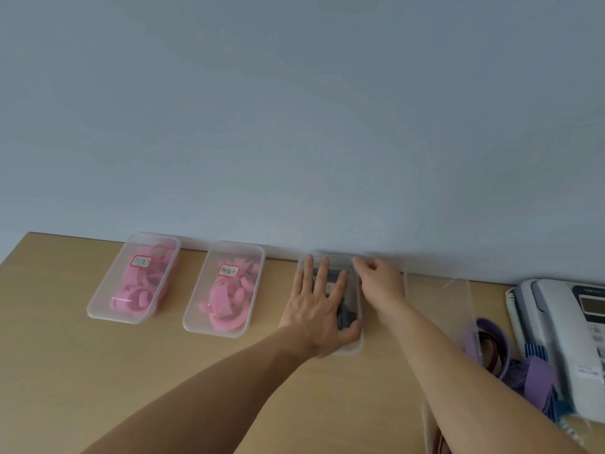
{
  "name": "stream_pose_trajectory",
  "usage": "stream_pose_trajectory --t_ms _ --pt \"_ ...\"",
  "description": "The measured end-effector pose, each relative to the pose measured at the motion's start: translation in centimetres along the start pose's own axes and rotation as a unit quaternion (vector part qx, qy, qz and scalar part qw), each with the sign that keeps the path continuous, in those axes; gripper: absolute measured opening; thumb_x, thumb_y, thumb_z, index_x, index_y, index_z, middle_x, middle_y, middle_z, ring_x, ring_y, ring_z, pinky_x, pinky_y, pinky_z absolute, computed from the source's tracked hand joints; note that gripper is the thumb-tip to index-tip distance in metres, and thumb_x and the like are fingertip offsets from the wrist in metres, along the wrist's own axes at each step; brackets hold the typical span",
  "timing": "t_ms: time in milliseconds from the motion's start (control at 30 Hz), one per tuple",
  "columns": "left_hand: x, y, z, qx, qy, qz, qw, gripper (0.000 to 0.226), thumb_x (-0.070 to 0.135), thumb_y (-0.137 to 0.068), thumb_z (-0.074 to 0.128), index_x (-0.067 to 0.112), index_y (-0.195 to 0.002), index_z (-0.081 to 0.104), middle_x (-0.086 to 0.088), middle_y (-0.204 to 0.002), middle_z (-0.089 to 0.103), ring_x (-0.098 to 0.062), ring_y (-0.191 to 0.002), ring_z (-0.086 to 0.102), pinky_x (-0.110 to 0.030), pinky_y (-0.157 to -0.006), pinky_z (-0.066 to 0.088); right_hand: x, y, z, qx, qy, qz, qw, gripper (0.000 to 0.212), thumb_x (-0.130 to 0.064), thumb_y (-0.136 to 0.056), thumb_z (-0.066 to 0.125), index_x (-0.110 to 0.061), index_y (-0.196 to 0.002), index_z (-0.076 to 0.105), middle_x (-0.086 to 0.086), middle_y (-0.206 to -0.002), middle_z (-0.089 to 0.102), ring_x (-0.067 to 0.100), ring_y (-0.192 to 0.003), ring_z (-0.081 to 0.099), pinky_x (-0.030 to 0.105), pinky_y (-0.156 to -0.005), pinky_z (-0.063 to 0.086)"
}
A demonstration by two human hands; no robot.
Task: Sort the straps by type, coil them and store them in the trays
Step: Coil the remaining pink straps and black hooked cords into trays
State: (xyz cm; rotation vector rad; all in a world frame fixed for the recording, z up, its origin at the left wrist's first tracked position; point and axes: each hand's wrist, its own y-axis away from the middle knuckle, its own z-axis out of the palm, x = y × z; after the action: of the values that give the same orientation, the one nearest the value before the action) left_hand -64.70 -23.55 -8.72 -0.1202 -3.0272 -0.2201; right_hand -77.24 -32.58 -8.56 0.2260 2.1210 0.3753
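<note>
— While my left hand (314,306) lies flat on the third tray (355,347), fingers straight and thumb at its six o'clock corner, how do I seat the lid well?
— Press evenly, corner by corner, with the dark straps (347,317) tucked below the rim. Your right hand (381,283)?
— At the tray's one o'clock corner, fingers curled. Blur hides whether it pinches the edge, so I can't tell.
— Count?
— At nine o'clock, the far-left tray (95,312) and the middle tray (193,326), both holding pink straps. Then this dark one, and a clear tray (458,290) at three o'clock: four. Purple straps (491,332) lie loose beside one telephone (556,339); I can't make out how many.
</note>
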Motion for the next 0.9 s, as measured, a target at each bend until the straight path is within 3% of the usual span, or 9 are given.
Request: stream_pose_trajectory --t_ms 200,433,500,667,833,900 --pt "-0.3 -0.2 0.0 0.006 0.0 0.0 1.0 0.095 0.081 -0.08 0.019 0.028 -0.157 0.003 -0.016 -0.164 -0.007 -0.037 -0.147 -0.023 -0.049 -0.118 -0.015 -0.4 -1.0 0.9 -0.014 -0.15 0.105 0.983 0.023 -0.037 -0.085 0.07 -0.015 -0.084 0.062 0.002 -0.079 0.064 0.022 -0.072 0.06 0.029 -0.059 0.042" --pt "-0.3 -0.2 0.0 -0.001 0.003 0.009 1.0 0.091 0.08 -0.082 0.013 0.029 -0.156 -0.004 -0.013 -0.158 -0.027 -0.033 -0.142 -0.036 -0.049 -0.117 -0.019 -0.5 -1.1 0.4 -0.033 -0.134 0.129 0.982 0.03 -0.043 -0.084 0.069 -0.013 -0.084 0.064 0.004 -0.069 0.061 0.023 -0.058 0.056 0.027 -0.048 0.04" --pt "-0.4 -0.2 0.0 -0.001 0.004 0.008 1.0 0.087 0.077 -0.085 0.009 0.03 -0.156 -0.004 -0.011 -0.158 -0.027 -0.033 -0.143 -0.035 -0.049 -0.118 -0.019 -0.9 -1.2 0.5 -0.035 -0.132 0.117 0.984 0.027 -0.039 -0.086 0.068 -0.013 -0.081 0.063 0.003 -0.065 0.06 0.022 -0.054 0.055 0.026 -0.048 0.04" --pt "-0.4 -0.2 -0.3 0.011 0.019 0.0 1.0 0.071 0.055 -0.092 -0.003 0.029 -0.157 0.003 -0.014 -0.163 -0.014 -0.033 -0.148 -0.024 -0.042 -0.117 -0.022 0.8 2.3 0.3 -0.014 -0.037 0.019 0.999 0.022 -0.033 -0.094 0.062 -0.016 -0.079 0.062 -0.001 -0.076 0.066 0.021 -0.073 0.061 0.029 -0.061 0.044" --pt "-0.4 -0.4 0.0 0.013 0.022 -0.009 1.0 0.072 0.051 -0.09 -0.012 0.029 -0.157 0.003 -0.013 -0.164 -0.011 -0.032 -0.149 -0.02 -0.042 -0.119 -0.018 4.4 8.5 -0.2 -0.048 -0.13 0.051 0.989 0.021 -0.026 -0.095 0.062 -0.011 -0.082 0.062 0.0 -0.052 0.061 0.019 -0.042 0.053 0.029 -0.044 0.044" --pt "-0.4 -0.4 0.1 0.011 0.014 -0.014 1.0 0.072 0.051 -0.09 -0.012 0.028 -0.157 0.003 -0.013 -0.164 -0.011 -0.032 -0.149 -0.019 -0.043 -0.12 -0.017 4.1 8.9 -0.4 -0.046 -0.136 0.05 0.988 0.022 -0.023 -0.095 0.063 -0.009 -0.078 0.061 0.001 -0.046 0.056 0.019 -0.038 0.05 0.031 -0.045 0.043"
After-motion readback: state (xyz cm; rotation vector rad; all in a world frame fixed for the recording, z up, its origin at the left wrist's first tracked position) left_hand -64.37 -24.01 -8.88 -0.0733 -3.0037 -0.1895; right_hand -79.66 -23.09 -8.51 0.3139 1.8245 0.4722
